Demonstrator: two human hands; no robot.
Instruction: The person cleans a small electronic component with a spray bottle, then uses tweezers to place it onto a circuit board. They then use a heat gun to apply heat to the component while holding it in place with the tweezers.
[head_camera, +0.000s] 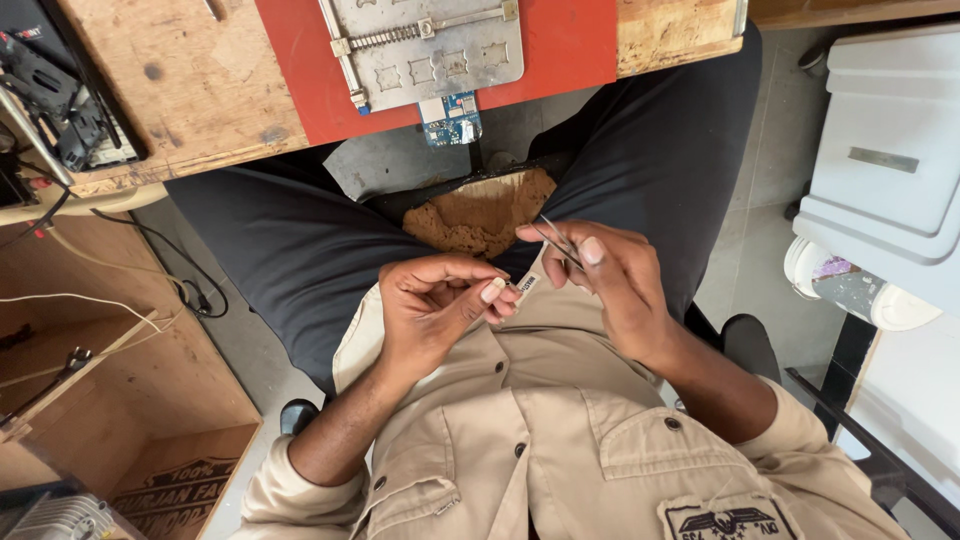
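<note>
My left hand (437, 303) is held over my lap with thumb and forefinger pinched on a tiny part that is too small to identify. My right hand (610, 280) grips thin metal tweezers (556, 240) whose tips point up and left, above my left fingertips. Both hands hover over my beige shirt (540, 420) and dark trousers (300, 250). At the top, a metal circuit-board holder (425, 45) lies on a red mat (570, 45), with a small blue circuit board (450, 120) sticking out over the bench edge.
The wooden workbench (180, 90) runs along the top; a black tool with cables (60, 110) sits at its left. A wooden box (130, 400) stands at the left, a white plastic case (885, 150) at the right. A worn stool seat (480, 215) shows between my legs.
</note>
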